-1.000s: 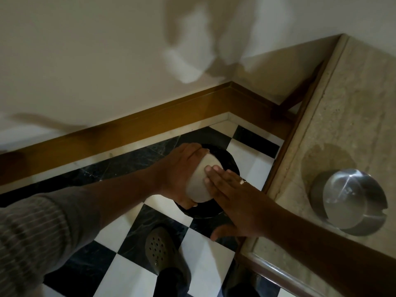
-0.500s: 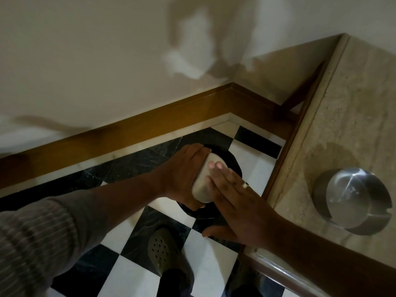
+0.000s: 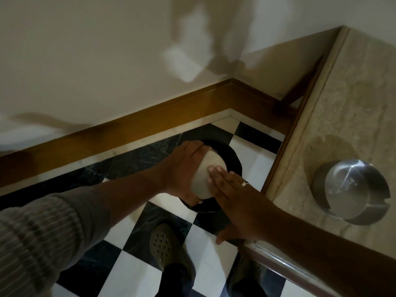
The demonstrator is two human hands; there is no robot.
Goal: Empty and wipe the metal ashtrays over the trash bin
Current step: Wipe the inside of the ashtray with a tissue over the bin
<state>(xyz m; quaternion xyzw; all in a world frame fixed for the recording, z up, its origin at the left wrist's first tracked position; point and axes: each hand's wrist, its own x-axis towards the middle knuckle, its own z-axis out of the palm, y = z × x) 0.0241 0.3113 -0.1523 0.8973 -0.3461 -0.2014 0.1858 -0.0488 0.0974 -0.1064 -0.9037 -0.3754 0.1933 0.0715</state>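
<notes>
My left hand grips a round metal ashtray, turned upside down with its pale base facing me, over the black trash bin on the floor. My right hand is flat, fingers together, with the fingertips resting on the ashtray's base; it holds nothing. A ring shows on one finger. A second metal ashtray stands upright on the marble counter at the right, apart from both hands.
The bin sits in a corner between a cream wall with a brown wooden skirting and the counter's edge. The floor has black and white tiles. My foot in a grey perforated clog stands just before the bin.
My right hand's fingertips have shifted slightly across the ashtray's base, and the ashtray has tilted a little in my left hand. The ashtray on the counter has not moved.
</notes>
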